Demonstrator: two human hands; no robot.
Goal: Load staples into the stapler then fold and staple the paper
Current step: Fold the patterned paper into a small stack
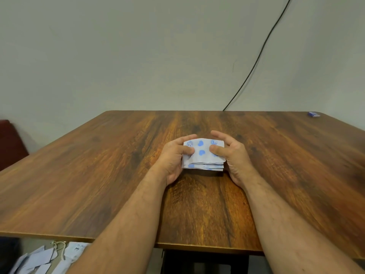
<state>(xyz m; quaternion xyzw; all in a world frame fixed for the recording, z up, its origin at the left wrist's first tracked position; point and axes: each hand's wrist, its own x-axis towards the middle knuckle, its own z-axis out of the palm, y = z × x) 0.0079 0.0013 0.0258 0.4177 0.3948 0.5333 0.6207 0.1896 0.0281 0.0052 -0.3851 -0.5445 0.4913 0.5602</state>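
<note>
The fingers (185,139) of the left hand (171,155) are curled round the far left edge of the folded paper (203,154), with the thumb laid across its top face, so that side is pinched between thumb and fingers. On the other side the right hand (234,155) mirrors it: its thumb presses down on the paper's right part while the fingers arch over the far right corner, curved and slightly spread; whether their tips touch the sheet I cannot tell from here.

Both forearms reach in from the near edge of the wooden surface (98,175), bare, angled toward each other so the 2 hands meet near the middle of it. The palms face inward, heels low against or just above the wood.

The paper is a thick folded wad, white with blue heart and round prints, several layers showing along its near edge. It sits between the hands at the middle of the surface, its near edge resting on or just over the wood.

At the far right corner of the surface lies a small blue box (313,114), well apart from the hands. A black cable (262,46) runs down the pale wall behind and drops past the far edge. Below the near left edge, on the floor, lie scattered paper pieces (39,260). A dark red seat (9,143) stands at the left.
</note>
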